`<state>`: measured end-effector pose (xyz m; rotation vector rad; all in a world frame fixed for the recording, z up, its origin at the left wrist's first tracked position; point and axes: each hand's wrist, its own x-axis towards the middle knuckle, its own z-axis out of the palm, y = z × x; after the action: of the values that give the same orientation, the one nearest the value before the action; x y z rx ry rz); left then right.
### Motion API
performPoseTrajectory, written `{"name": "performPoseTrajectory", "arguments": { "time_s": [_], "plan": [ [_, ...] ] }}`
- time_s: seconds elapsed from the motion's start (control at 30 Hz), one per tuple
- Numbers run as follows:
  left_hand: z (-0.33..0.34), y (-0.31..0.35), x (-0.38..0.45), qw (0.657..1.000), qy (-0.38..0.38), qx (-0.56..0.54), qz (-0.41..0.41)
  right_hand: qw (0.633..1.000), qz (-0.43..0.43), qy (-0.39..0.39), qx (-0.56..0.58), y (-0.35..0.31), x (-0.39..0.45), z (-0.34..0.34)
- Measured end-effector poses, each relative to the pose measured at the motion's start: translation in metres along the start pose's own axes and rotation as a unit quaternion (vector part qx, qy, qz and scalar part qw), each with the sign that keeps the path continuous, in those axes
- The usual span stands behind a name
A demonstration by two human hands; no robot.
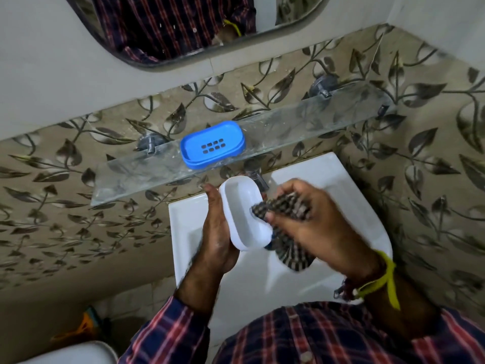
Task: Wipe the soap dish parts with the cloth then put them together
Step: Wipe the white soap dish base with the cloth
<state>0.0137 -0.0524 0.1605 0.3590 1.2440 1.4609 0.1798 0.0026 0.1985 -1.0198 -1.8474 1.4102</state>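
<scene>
A white oval soap dish base [241, 214] is held tilted over the basin, its hollow side facing me. My left hand [217, 232] grips it along its left edge. My right hand [312, 222] is closed on a dark checked cloth [286, 206] and presses a fold of it into the base's right side. The rest of the cloth hangs below the hand. A blue slotted soap dish tray [213, 145] lies on the glass shelf [301, 122] above, apart from both hands.
A white washbasin [194, 222] sits under my hands, with a chrome tap [258, 179] just behind the white base. A mirror [183, 30] hangs above the shelf. Leaf-patterned tiles cover the wall. Something orange [81, 327] lies on the floor at lower left.
</scene>
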Motion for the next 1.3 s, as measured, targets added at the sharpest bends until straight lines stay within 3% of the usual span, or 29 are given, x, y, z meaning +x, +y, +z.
{"name": "performPoseTrajectory", "arguments": {
  "time_s": [0.07, 0.17, 0.33, 0.43, 0.57, 0.73, 0.9, 1.03, 1.13, 1.2, 1.3],
  "plan": [
    [-0.004, -0.009, -0.002, 0.999, -0.02, -0.026, -0.023, 0.996, -0.034, 0.074, -0.048, -0.004, 0.009, -0.008],
    [0.008, -0.028, -0.004, 0.996, -0.049, -0.05, -0.046, 0.985, -0.075, 0.059, -0.144, -0.003, 0.014, 0.007],
    [0.016, -0.043, -0.003, 0.996, -0.054, -0.052, -0.048, 0.987, -0.074, 0.114, -0.089, 0.007, 0.005, 0.036],
    [0.011, -0.044, 0.0, 0.998, -0.03, -0.043, -0.044, 0.99, -0.09, 0.067, -0.087, 0.013, 0.003, 0.034],
    [0.01, -0.036, 0.001, 0.998, -0.024, -0.051, -0.027, 0.967, -0.128, -0.03, -0.217, 0.016, -0.009, 0.028],
    [0.014, -0.052, -0.003, 0.997, -0.035, -0.05, -0.041, 0.958, -0.091, 0.086, -0.259, 0.019, 0.006, 0.029],
    [0.007, -0.046, -0.003, 0.998, -0.01, -0.034, -0.051, 0.964, -0.102, -0.066, -0.238, 0.018, -0.01, 0.026],
    [0.012, -0.039, 0.001, 0.999, -0.017, -0.015, -0.03, 0.973, -0.072, 0.003, -0.22, 0.014, 0.008, 0.02],
    [0.009, -0.029, 0.005, 1.0, -0.013, -0.022, -0.01, 0.975, -0.068, -0.084, -0.192, 0.012, 0.004, 0.022],
    [0.007, -0.029, 0.007, 1.0, -0.026, -0.012, 0.007, 0.961, -0.042, -0.124, -0.244, 0.015, -0.008, 0.024],
    [0.011, -0.03, 0.004, 1.0, -0.018, 0.012, -0.018, 0.957, -0.025, -0.052, -0.286, 0.022, -0.007, 0.021]
  ]
}}
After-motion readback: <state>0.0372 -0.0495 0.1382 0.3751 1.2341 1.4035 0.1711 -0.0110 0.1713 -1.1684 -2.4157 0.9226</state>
